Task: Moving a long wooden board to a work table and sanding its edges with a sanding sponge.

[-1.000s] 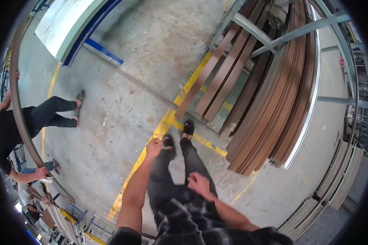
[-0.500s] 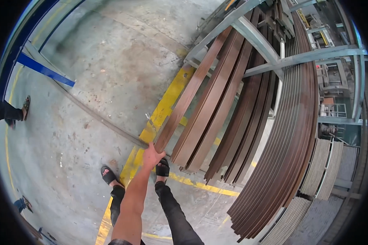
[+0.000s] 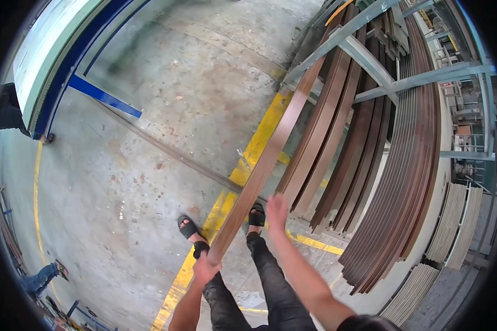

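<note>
My left hand (image 3: 205, 270) is closed round the near end of a long brown wood-grain plank (image 3: 255, 187). The plank slants away from me, its far part still resting at the rack's metal frame (image 3: 364, 58). To the right of the plank, my right hand (image 3: 278, 212) is raised and apart from it, slightly blurred, its fingers seeming stretched out with nothing in them. Beside that hand are the near ends of a few thicker brown planks (image 3: 315, 138) lying in the rack. Darker brown planks (image 3: 352, 160) lie further right.
A wide stack of ribbed brown boards (image 3: 395, 182) fills the rack's right side, with grey ribbed panels (image 3: 446, 223) beyond. Yellow floor lines (image 3: 218, 215) run under me. A blue metal frame (image 3: 105, 97) stands left, and a person's leg (image 3: 41, 276) shows at the lower left.
My left hand has drawn the plank toward me, and its near end now lies closer to my legs. My right hand has come into view. My view has shifted left.
</note>
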